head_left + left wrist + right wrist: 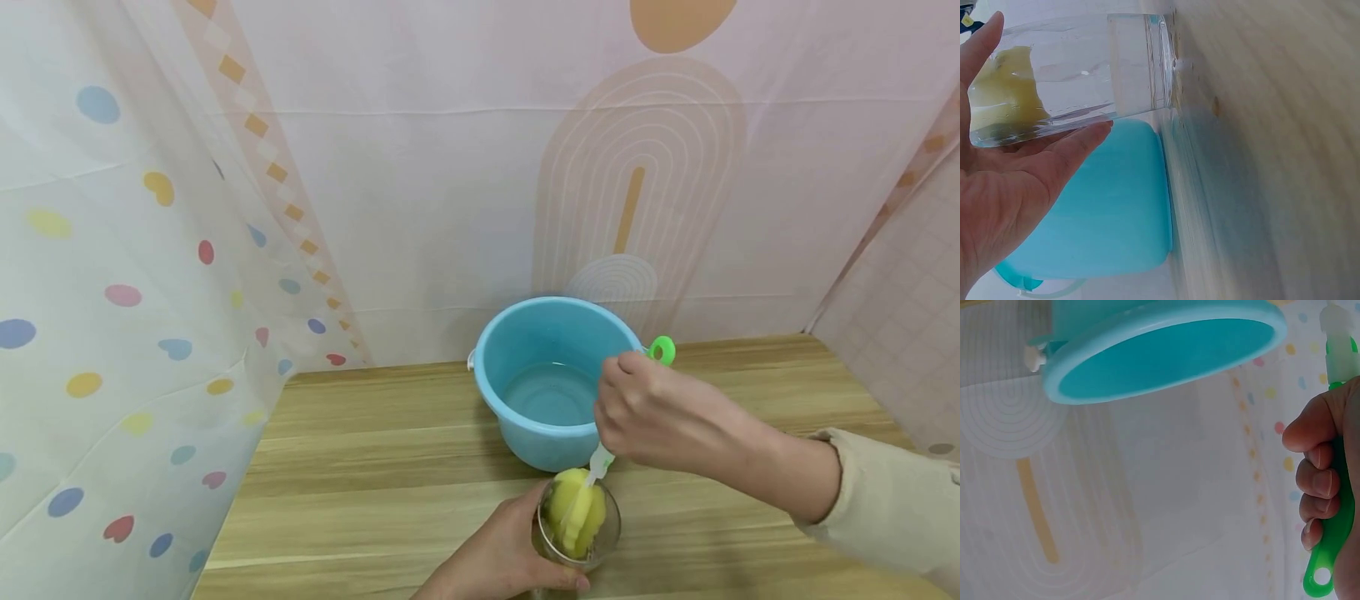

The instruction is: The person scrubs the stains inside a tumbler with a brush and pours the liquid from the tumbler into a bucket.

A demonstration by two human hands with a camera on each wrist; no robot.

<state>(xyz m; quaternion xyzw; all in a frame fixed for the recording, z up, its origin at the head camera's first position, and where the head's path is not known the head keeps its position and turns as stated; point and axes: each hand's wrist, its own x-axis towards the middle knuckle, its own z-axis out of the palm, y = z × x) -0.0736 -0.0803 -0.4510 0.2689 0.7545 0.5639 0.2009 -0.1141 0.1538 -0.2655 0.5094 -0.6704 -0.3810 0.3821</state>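
Note:
My right hand (648, 408) grips the green handle (1337, 544) of a sponge bottle brush, its fingers curled round it. The brush's yellow sponge head (576, 512) is inside the mouth of a clear drinking glass (613, 527). Around the side of the glass, my left hand (506, 550) holds it with thumb and fingers. In the left wrist view the glass (1079, 75) stands on the wooden table, with the yellow sponge (1010, 90) in its upper part. Wet drops show near its base.
Just behind the glass stands a light blue bucket (536, 446) with water (551, 396) in it. The wooden table (360, 483) ends at a patterned curtain (420, 208) at the back. Another curtain with coloured dots (90, 333) hangs on the left.

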